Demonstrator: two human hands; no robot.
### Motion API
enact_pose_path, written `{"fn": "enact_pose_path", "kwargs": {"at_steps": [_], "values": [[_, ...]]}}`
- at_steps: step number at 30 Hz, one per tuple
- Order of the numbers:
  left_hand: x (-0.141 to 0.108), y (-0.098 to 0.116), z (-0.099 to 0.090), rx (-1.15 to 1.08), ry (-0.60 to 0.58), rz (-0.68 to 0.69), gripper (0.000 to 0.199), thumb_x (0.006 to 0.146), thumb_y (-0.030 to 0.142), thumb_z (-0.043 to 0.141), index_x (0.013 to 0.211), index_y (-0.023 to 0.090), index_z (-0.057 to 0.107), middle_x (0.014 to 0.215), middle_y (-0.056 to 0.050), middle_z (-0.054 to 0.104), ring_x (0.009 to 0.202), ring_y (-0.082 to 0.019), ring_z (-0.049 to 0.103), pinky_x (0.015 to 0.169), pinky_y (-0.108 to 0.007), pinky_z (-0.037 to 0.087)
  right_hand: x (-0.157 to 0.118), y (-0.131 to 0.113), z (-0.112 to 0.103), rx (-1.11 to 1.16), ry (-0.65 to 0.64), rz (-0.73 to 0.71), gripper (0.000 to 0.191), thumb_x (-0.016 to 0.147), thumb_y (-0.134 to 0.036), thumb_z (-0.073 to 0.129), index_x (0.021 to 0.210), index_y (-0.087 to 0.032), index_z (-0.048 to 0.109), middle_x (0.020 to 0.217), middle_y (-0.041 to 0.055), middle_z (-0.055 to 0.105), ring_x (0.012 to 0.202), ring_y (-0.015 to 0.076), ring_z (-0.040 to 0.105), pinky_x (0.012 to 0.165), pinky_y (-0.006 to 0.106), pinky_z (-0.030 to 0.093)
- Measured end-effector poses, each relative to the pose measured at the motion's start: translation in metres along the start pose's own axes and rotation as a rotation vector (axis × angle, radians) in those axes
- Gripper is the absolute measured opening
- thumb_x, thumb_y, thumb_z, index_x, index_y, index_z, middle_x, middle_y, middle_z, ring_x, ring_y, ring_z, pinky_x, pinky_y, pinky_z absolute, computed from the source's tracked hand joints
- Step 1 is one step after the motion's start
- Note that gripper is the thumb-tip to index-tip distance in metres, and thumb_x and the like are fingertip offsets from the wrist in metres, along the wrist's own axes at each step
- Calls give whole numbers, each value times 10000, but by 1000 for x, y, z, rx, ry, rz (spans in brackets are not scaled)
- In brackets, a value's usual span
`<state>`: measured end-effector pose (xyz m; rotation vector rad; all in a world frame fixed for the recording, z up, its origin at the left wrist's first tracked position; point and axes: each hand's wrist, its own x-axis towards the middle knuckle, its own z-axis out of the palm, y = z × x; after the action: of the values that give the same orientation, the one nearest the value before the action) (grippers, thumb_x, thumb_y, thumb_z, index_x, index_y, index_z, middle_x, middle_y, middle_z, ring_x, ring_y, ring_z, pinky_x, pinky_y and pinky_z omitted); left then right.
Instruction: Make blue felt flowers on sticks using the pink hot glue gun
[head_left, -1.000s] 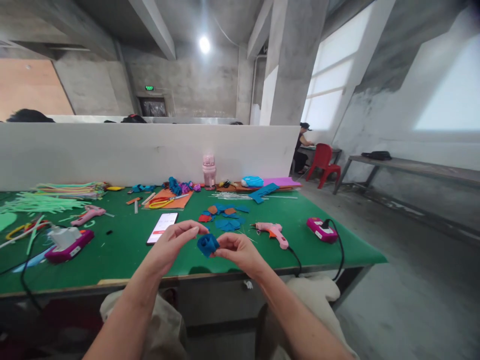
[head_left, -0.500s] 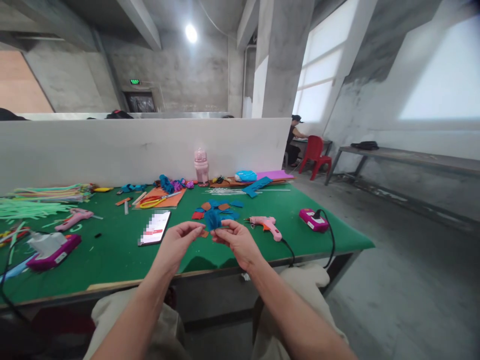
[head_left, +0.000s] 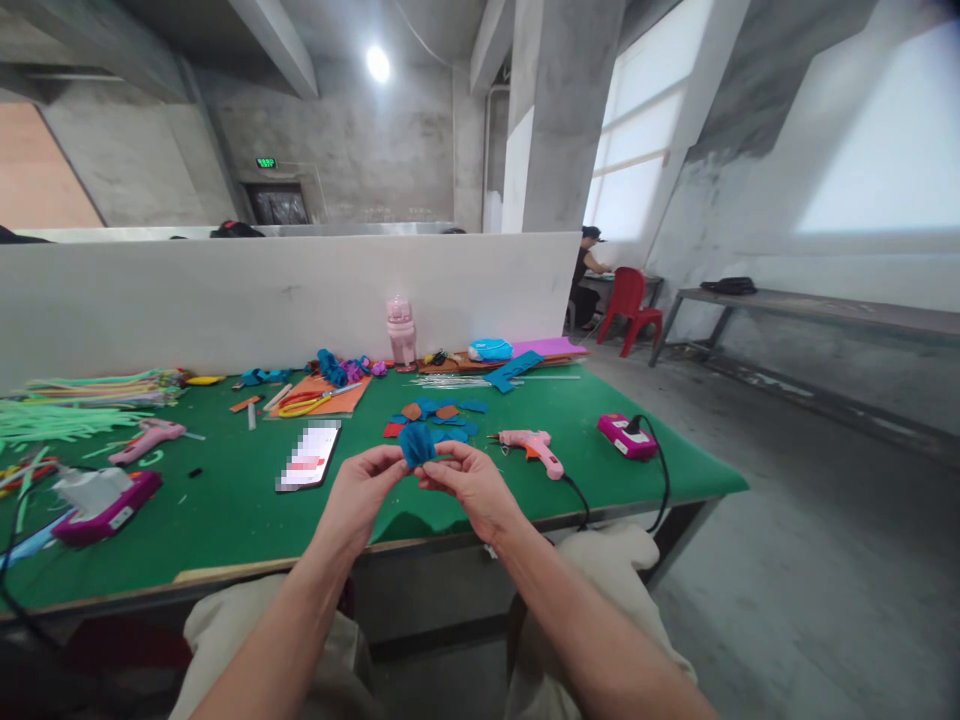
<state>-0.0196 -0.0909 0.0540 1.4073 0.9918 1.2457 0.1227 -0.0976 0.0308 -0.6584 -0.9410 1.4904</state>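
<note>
Between my two hands, a small piece of blue crepe paper (head_left: 417, 444) is held up over the near part of the green table. My left hand (head_left: 367, 484) pinches its left edge between thumb and fingers. On the other side my right hand (head_left: 469, 480) grips its lower right edge. Just beyond lie several cut blue pieces (head_left: 454, 430), with brown pieces (head_left: 448, 412) and a red piece (head_left: 393, 430) among them. A pink glue gun (head_left: 534, 450) rests to the right of my right hand.
A phone (head_left: 309, 455) lies left of my hands, near yellow-handled scissors (head_left: 300, 402). Magenta power strips (head_left: 627, 437) sit at both sides, with cords. Farther back are a pink bottle (head_left: 401, 332), thin wires (head_left: 457, 381) and green strips (head_left: 67, 418). A white partition (head_left: 285, 300) borders the table.
The blue piece has shifted slightly left and now looks broader and flatter. My left fingers, apart from it before, now touch its left edge; my right hand still holds it.
</note>
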Motion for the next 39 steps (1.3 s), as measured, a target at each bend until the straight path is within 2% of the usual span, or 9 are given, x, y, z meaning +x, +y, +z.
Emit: {"fn": "enact_pose_path", "kwargs": {"at_steps": [9,18,39], "values": [[0,-3,0,14,19,28,128,631,270,667,686,156,647,676,-8,643,653,-130,548,671,-239,412,1,1,0,-15,-14,-12,307,557,-256,740,802,-152,587,658,18,685,603,133,637,667,281,499],[-1,-2,1,-3,24,0,193,602,317,689,688,157,624,666,-17,640,651,-142,560,669,-256,421,-1,-2,2,-14,7,-14,309,539,-256,747,777,-157,576,634,9,681,629,152,647,647,282,506],[-2,-2,4,-55,56,-28,189,575,294,715,671,155,630,635,9,613,607,-108,525,622,-221,409,-1,-2,5,-133,35,-77,250,550,-263,719,735,-174,578,578,-26,658,533,126,616,594,256,498]]}}
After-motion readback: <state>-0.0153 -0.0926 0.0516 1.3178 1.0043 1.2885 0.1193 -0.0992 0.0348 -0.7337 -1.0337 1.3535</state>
